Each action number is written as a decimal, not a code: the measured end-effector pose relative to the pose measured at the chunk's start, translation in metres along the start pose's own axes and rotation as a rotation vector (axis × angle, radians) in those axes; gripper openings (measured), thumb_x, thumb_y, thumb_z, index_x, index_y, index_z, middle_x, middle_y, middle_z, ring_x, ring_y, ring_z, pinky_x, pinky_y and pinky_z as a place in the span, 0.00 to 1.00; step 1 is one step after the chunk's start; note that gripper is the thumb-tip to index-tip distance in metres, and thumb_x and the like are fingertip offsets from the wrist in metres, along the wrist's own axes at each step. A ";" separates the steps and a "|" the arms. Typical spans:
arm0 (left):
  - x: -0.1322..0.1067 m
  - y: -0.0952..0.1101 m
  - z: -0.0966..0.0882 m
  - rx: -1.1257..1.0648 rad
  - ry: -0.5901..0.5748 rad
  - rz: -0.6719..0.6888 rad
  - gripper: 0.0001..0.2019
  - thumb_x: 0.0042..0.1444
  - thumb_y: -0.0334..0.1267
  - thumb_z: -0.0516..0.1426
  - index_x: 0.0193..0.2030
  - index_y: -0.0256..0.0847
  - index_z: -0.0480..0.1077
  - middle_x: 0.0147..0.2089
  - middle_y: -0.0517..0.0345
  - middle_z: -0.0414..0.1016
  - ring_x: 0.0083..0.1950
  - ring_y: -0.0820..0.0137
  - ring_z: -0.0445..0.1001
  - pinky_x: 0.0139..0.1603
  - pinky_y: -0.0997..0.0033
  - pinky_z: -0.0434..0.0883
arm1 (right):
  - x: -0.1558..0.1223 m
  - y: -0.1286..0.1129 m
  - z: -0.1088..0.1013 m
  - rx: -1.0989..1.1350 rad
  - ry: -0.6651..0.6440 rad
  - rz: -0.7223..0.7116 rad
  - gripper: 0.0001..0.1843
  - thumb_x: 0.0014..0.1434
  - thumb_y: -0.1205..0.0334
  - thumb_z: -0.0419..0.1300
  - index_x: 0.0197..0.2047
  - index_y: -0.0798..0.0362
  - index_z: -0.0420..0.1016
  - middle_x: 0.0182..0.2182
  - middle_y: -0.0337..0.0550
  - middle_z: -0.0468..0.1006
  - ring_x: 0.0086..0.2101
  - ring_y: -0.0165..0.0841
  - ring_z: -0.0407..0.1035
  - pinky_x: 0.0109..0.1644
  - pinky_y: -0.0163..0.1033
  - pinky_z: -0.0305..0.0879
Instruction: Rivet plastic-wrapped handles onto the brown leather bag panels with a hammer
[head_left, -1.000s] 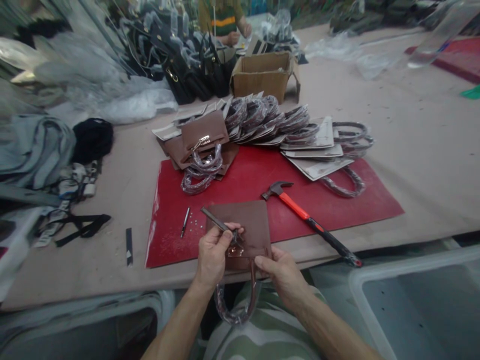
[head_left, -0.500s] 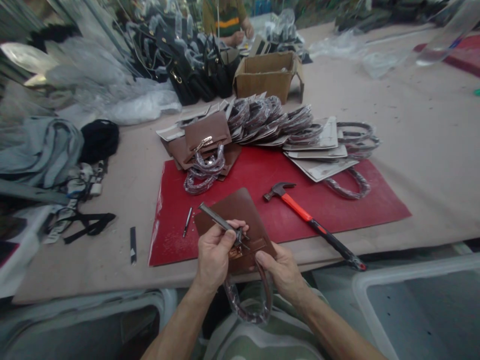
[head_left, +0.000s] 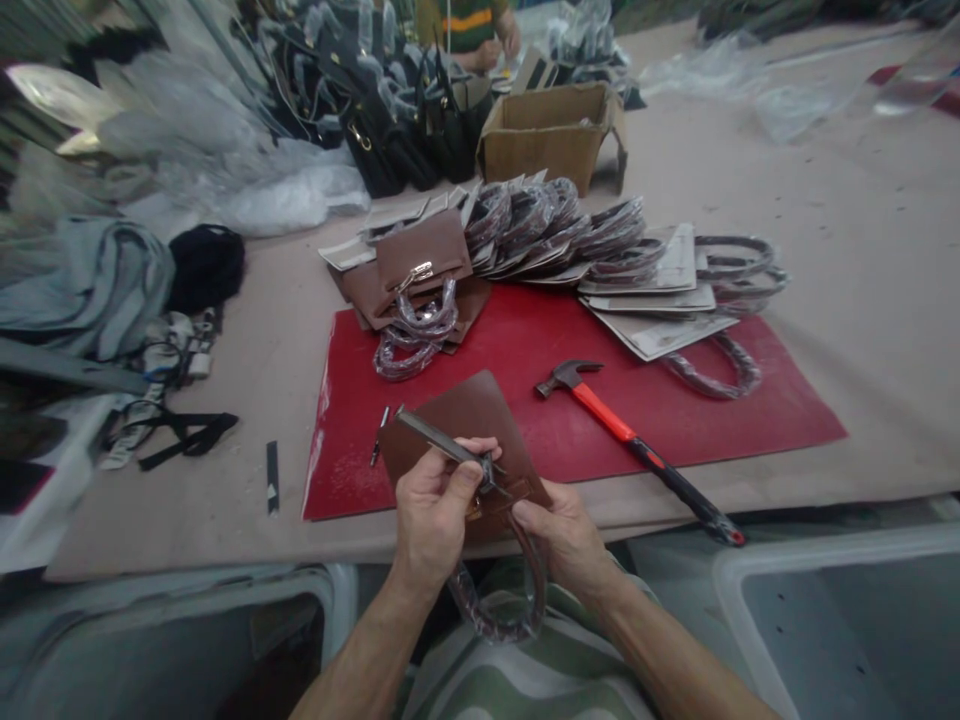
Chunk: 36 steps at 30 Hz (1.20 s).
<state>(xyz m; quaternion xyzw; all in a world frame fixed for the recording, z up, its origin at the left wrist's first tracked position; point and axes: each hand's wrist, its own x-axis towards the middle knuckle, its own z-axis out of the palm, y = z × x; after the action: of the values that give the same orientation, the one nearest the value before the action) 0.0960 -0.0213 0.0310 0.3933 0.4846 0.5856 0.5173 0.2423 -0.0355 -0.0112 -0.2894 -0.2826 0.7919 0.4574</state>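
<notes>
My left hand (head_left: 433, 515) is closed around a slim metal tool (head_left: 442, 447) whose tip meets the fitting on a brown leather bag panel (head_left: 469, 420). My right hand (head_left: 564, 538) grips the near edge of that panel, close to its plastic-wrapped handle (head_left: 501, 610), which hangs over the table edge. The panel is tilted up above the near part of a red mat (head_left: 525, 375).
A hammer (head_left: 634, 448) with an orange-and-black handle lies on the mat to the right. Finished brown panels (head_left: 420, 275) and a fanned stack of wrapped handles on grey cards (head_left: 600, 255) lie beyond. A cardboard box (head_left: 551, 130), black bags and another person sit farther back. A punch (head_left: 379, 450) lies left.
The brown panel was lifted off the mat and tilted toward me. Both hands kept their grip and shifted only slightly; the view moved a little closer.
</notes>
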 end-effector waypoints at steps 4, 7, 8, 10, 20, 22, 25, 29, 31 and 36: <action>-0.001 0.005 0.001 -0.016 0.031 -0.068 0.12 0.59 0.44 0.64 0.45 0.38 0.78 0.46 0.48 0.83 0.47 0.62 0.83 0.48 0.66 0.80 | 0.002 -0.001 -0.005 -0.033 -0.024 0.042 0.29 0.52 0.47 0.71 0.53 0.54 0.79 0.39 0.47 0.81 0.42 0.43 0.74 0.49 0.49 0.69; -0.003 0.006 0.000 -0.046 0.038 -0.101 0.13 0.59 0.45 0.64 0.44 0.38 0.77 0.46 0.48 0.82 0.48 0.61 0.83 0.48 0.66 0.79 | 0.002 -0.002 -0.007 -0.074 -0.002 0.074 0.31 0.48 0.44 0.72 0.51 0.55 0.80 0.37 0.47 0.81 0.42 0.44 0.74 0.48 0.49 0.70; -0.003 0.005 0.000 -0.053 0.038 -0.101 0.13 0.59 0.45 0.64 0.44 0.38 0.78 0.46 0.48 0.82 0.48 0.61 0.82 0.49 0.67 0.79 | 0.002 -0.003 -0.007 -0.084 0.003 0.083 0.32 0.48 0.43 0.72 0.50 0.55 0.81 0.36 0.47 0.80 0.41 0.44 0.74 0.48 0.49 0.70; -0.004 0.003 -0.002 -0.065 0.034 -0.085 0.12 0.59 0.44 0.65 0.44 0.39 0.78 0.46 0.49 0.82 0.48 0.61 0.82 0.49 0.67 0.79 | 0.003 -0.002 -0.007 -0.094 0.010 0.096 0.33 0.47 0.42 0.72 0.50 0.56 0.81 0.35 0.46 0.80 0.41 0.44 0.74 0.47 0.49 0.70; -0.005 -0.006 -0.010 -0.043 -0.012 0.001 0.09 0.61 0.40 0.63 0.46 0.40 0.78 0.47 0.51 0.82 0.49 0.64 0.82 0.54 0.66 0.78 | 0.005 0.001 -0.002 -0.019 -0.013 0.082 0.29 0.49 0.46 0.72 0.50 0.54 0.80 0.36 0.45 0.80 0.40 0.42 0.74 0.48 0.47 0.69; -0.005 -0.008 -0.010 -0.027 -0.013 0.007 0.10 0.61 0.40 0.63 0.46 0.40 0.78 0.47 0.50 0.82 0.49 0.63 0.82 0.53 0.67 0.78 | 0.005 0.000 -0.001 -0.018 -0.016 0.082 0.29 0.49 0.46 0.72 0.50 0.54 0.80 0.36 0.45 0.80 0.40 0.42 0.74 0.48 0.47 0.69; -0.006 -0.009 -0.009 0.026 0.005 0.024 0.11 0.61 0.41 0.63 0.46 0.39 0.78 0.47 0.50 0.82 0.49 0.62 0.81 0.54 0.65 0.78 | 0.005 -0.001 -0.001 -0.020 -0.025 0.073 0.27 0.50 0.46 0.71 0.50 0.54 0.81 0.36 0.44 0.80 0.40 0.41 0.74 0.49 0.46 0.68; -0.009 -0.004 -0.009 0.229 -0.003 0.103 0.11 0.61 0.42 0.62 0.47 0.40 0.79 0.49 0.49 0.82 0.51 0.62 0.80 0.55 0.65 0.76 | 0.005 0.001 -0.004 -0.015 -0.032 0.045 0.23 0.53 0.49 0.70 0.49 0.54 0.81 0.37 0.44 0.80 0.38 0.38 0.73 0.48 0.44 0.68; -0.009 -0.001 -0.009 0.323 -0.023 0.143 0.11 0.60 0.41 0.63 0.47 0.41 0.80 0.49 0.49 0.82 0.51 0.62 0.80 0.55 0.66 0.75 | 0.005 0.002 -0.004 -0.024 -0.016 0.054 0.24 0.52 0.49 0.71 0.48 0.55 0.81 0.36 0.44 0.80 0.36 0.38 0.73 0.46 0.44 0.69; -0.009 0.000 -0.006 0.355 0.014 0.109 0.12 0.60 0.43 0.63 0.47 0.40 0.80 0.48 0.49 0.83 0.49 0.62 0.80 0.52 0.68 0.76 | 0.002 0.001 -0.002 -0.055 0.010 0.085 0.28 0.51 0.45 0.70 0.48 0.56 0.80 0.36 0.46 0.81 0.37 0.41 0.74 0.46 0.47 0.71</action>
<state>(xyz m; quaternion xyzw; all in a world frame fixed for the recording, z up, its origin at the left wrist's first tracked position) 0.0916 -0.0309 0.0298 0.5000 0.5621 0.5205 0.4039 0.2421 -0.0341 -0.0138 -0.3173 -0.2894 0.8012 0.4167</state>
